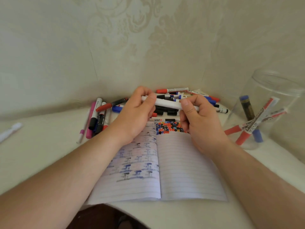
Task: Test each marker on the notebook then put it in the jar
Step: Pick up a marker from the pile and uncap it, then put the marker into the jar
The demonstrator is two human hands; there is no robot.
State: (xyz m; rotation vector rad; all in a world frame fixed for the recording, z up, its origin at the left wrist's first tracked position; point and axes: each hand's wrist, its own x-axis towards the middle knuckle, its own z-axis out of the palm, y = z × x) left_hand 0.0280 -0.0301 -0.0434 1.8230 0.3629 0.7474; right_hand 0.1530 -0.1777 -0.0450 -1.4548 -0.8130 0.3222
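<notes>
Marker (166, 103): white barrel, held up above the top of the notebook, in front of the pile. Its long axis runs left to right, almost level, with the right end a little lower. Both ends are hidden inside the hands, so I cannot tell which end has the cap.
Left hand (137, 113): fingers curled over the left end of the marker, thumb pressed on the barrel from the near side. The forearm comes in from the lower left and crosses the left page.
Right hand (198, 119): it pinches the right part of the marker between thumb and curled fingers, thumbnail facing up. The forearm comes from the lower right, over the right edge of the notebook.
Notebook (184, 171): open and flat on the table, lined pages. Top of the right page carries a band of black, red and blue dots; the rest of this page is blank. Left page shows faded blue and grey marks.
Pile (189, 95): many markers lie against the wall behind the hands, red, blue and black caps, pointing in mixed directions.
Side group (99, 116): several more markers and pink pens lie left of the notebook, mostly pointing away from the person.
Jar (267, 113): clear glass, right of the notebook near the wall, mouth open. A few markers with red and blue caps lean crossed inside.
Table (41, 154): pale surface; a blurred white object lies at the far left edge.
Open room: bare table between notebook and jar, and bare table left of the left forearm.
</notes>
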